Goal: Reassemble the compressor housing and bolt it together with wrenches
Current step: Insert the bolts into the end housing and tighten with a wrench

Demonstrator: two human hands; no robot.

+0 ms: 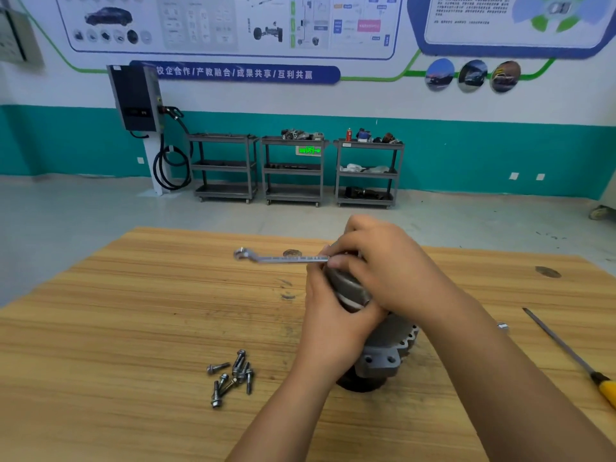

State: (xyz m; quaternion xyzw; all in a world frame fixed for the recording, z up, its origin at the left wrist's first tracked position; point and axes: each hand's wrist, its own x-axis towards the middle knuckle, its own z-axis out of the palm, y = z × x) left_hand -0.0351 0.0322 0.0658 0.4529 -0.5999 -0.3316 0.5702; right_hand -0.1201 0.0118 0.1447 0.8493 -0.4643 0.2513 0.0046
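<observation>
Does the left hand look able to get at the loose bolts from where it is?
Probably yes, once it lets go. The left hand is gripping the compressor housing, but the bolts lie on the table just beside its forearm, with nothing between them.

— The wrench [283, 259] sticking out left of the grip?
— Bright, smooth metal. The housing [383, 358] under the grip is dull grey cast metal.
— The bolts [233, 375] lower left?
— Shiny metal, on a matt wood-grain table [133, 328]. Right of the grip, the screwdriver [563, 345] has a glossy yellow plastic handle.
</observation>
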